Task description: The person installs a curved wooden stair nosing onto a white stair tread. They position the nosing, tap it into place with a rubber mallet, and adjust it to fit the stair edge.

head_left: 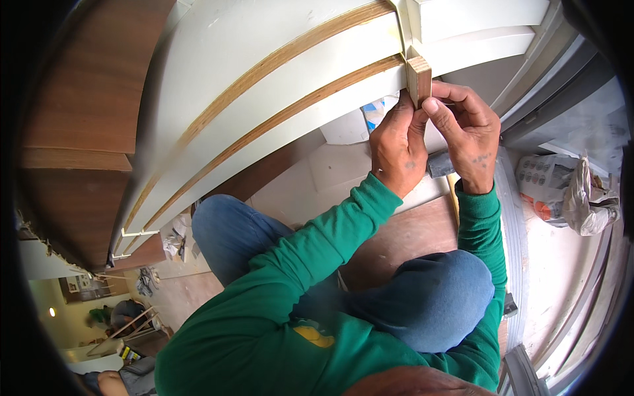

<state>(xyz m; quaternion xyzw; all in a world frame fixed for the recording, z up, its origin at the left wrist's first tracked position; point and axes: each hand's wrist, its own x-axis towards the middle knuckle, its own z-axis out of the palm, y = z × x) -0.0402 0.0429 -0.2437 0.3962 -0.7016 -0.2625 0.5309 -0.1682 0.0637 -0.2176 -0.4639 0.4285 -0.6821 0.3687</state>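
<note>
A short plywood block (pixel 423 80), with a layered end and pale faces, stands against the lower edge of a white panel (pixel 310 63) near where two panel sections meet. My right hand (pixel 470 135) pinches its lower end between thumb and index finger. Beside it, my left hand (pixel 399 148) also grips the block's lower end from the other side, its fingertips partly hidden. Two bare wood strips (pixel 284 119) run along the curved-looking panel between white bands.
A black hammer-like head (pixel 438 165) lies below my hands. Crumpled bags (pixel 588 198) sit on the right by metal frame rails. Brown wooden boards (pixel 92 86) rise at the left. A person (pixel 125 313) is far off at lower left.
</note>
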